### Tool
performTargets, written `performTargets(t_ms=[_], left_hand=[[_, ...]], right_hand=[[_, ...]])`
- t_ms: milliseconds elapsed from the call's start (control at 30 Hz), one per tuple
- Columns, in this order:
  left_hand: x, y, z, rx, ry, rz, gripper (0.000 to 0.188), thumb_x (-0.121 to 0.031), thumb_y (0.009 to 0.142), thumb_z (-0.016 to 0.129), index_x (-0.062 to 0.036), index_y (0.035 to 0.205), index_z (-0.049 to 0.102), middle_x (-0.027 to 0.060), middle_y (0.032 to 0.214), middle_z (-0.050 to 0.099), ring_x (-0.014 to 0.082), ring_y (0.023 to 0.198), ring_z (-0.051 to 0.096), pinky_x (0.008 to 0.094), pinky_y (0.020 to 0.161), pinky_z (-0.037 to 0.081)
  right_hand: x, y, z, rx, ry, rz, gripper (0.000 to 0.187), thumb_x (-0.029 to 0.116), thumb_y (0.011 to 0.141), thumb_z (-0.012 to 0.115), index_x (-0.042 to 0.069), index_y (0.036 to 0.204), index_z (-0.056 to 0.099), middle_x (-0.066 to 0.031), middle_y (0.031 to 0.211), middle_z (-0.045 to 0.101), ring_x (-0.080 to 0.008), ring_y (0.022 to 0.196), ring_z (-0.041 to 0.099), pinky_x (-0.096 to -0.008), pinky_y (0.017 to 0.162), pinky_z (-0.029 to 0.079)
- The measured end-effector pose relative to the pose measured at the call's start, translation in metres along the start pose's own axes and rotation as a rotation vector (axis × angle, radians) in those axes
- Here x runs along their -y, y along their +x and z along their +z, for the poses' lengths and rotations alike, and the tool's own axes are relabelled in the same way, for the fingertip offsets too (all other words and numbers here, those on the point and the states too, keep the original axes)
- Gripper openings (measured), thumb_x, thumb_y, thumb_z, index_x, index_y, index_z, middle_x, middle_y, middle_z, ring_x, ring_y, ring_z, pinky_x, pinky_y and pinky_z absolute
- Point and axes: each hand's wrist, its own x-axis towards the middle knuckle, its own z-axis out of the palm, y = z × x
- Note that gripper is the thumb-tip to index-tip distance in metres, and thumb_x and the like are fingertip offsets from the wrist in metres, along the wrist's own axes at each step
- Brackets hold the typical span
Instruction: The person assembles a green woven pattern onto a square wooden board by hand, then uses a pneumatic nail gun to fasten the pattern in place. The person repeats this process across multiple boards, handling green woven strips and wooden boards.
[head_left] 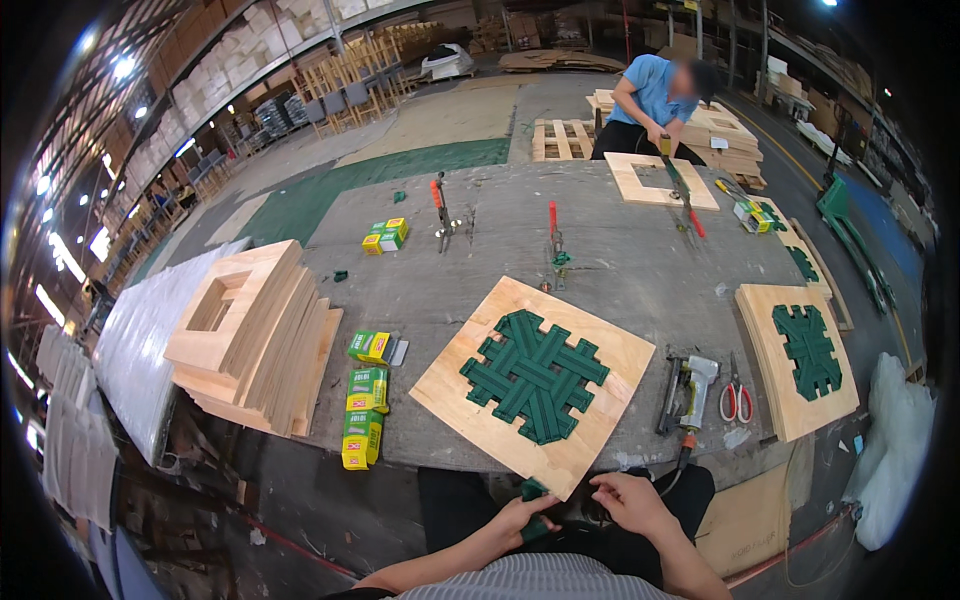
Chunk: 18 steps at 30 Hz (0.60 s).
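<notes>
In front of me a square plywood panel (pixel 440 385) lies turned cornerwise on the table, its near corner reaching over the edge. Green woven webbing straps (pixel 535 375) criss-cross its middle. Below that corner my left hand (pixel 515 522) is closed round a piece of green webbing strap (pixel 532 490). My right hand (pixel 632 505) is just right of the corner, fingers partly bent and apart, with nothing visible in them. An air stapler (pixel 692 390) with its hose lies to the right of the panel, beside red-handled scissors (pixel 737 402).
Framed wooden panels (pixel 240 320) are stacked at left, near green-yellow staple boxes (pixel 366 405). Webbed panels (pixel 800 350) are piled at right. Clamp-like tools (pixel 440 210) stand farther back. Across the table a person (pixel 655 100) works on another panel (pixel 625 180).
</notes>
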Motion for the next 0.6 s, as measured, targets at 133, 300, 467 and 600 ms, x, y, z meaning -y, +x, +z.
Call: performTargets(t_ms=[133, 300, 467, 600], left_hand=[[-0.003, 0.016, 0.005, -0.024, -0.152, -0.005, 0.032, -0.022, 0.101, 0.07, -0.0024, 0.125, 0.06, 0.0114, 0.1, 0.069, 0.0217, 0.065, 0.068, 0.0478, 0.08, 0.063], [-0.025, -0.001, 0.02, 0.017, -0.023, 0.241, 0.037, -0.02, 0.1, 0.07, 0.0002, 0.128, 0.059, 0.0164, 0.103, 0.073, 0.0215, 0.068, 0.07, 0.0389, 0.068, 0.063], [-0.058, -0.048, 0.024, 0.046, 0.026, 0.324, 0.039, -0.016, 0.098, 0.068, 0.0051, 0.129, 0.057, 0.0182, 0.099, 0.071, 0.0239, 0.068, 0.069, 0.0434, 0.074, 0.064], [-0.06, -0.102, -0.017, 0.064, 0.092, 0.352, 0.055, -0.015, 0.091, 0.072, 0.0106, 0.135, 0.052, 0.0234, 0.102, 0.071, 0.0287, 0.068, 0.071, 0.039, 0.065, 0.063]], right_hand=[[0.005, -0.013, 0.004, -0.069, 0.099, 0.081, 0.029, 0.015, 0.094, 0.073, 0.0, 0.119, 0.071, -0.0112, 0.09, 0.075, -0.0171, 0.079, 0.073, -0.0313, 0.073, 0.058], [-0.016, -0.045, 0.02, -0.036, 0.471, 0.278, 0.027, 0.018, 0.101, 0.066, 0.0, 0.12, 0.07, -0.0106, 0.091, 0.074, -0.0157, 0.078, 0.072, -0.0301, 0.073, 0.058], [-0.031, -0.028, 0.024, -0.037, 0.987, 0.429, 0.036, 0.027, 0.11, 0.054, 0.0, 0.133, 0.061, -0.0125, 0.099, 0.072, -0.0201, 0.082, 0.074, -0.0292, 0.072, 0.059], [-0.021, -0.012, 0.016, -0.16, 1.529, 0.309, 0.073, 0.064, 0.103, 0.047, 0.01, 0.151, 0.041, -0.0195, 0.122, 0.066, -0.0351, 0.107, 0.069, -0.0499, 0.087, 0.057]])
